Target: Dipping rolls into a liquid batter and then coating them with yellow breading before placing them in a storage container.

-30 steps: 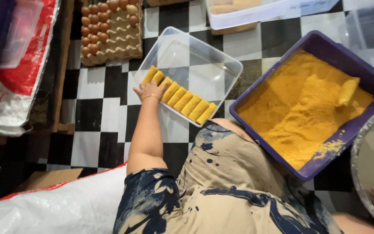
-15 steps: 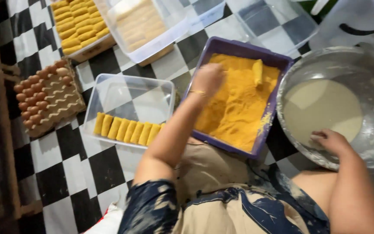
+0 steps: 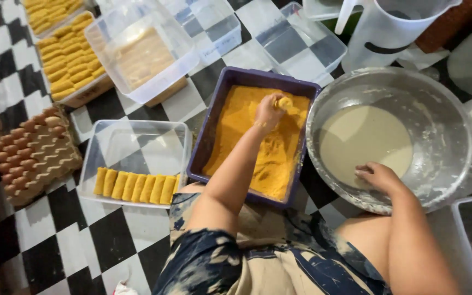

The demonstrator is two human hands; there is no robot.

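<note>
Black-and-white checkered floor (image 3: 72,235) serves as the work surface, with containers set directly on it. The left hand (image 3: 269,111) is closed around a crumb-coated roll (image 3: 285,102), held over the yellow crumbs inside the purple tray (image 3: 208,128). The right hand (image 3: 379,176) rests loosely open, fingers slightly curled, on the inner wall of the metal bowl (image 3: 443,109), at the edge of the pale batter (image 3: 364,139). The bowl stands just beside the tray, on its right. Left of the tray is a clear plastic box (image 3: 137,139) holding one row of coated rolls (image 3: 135,187) along its near side. An egg carton (image 3: 34,150) lies further left. More clear boxes, some filled with rolls, stand beyond, and a white jug (image 3: 381,33) stands past the bowl.
</note>
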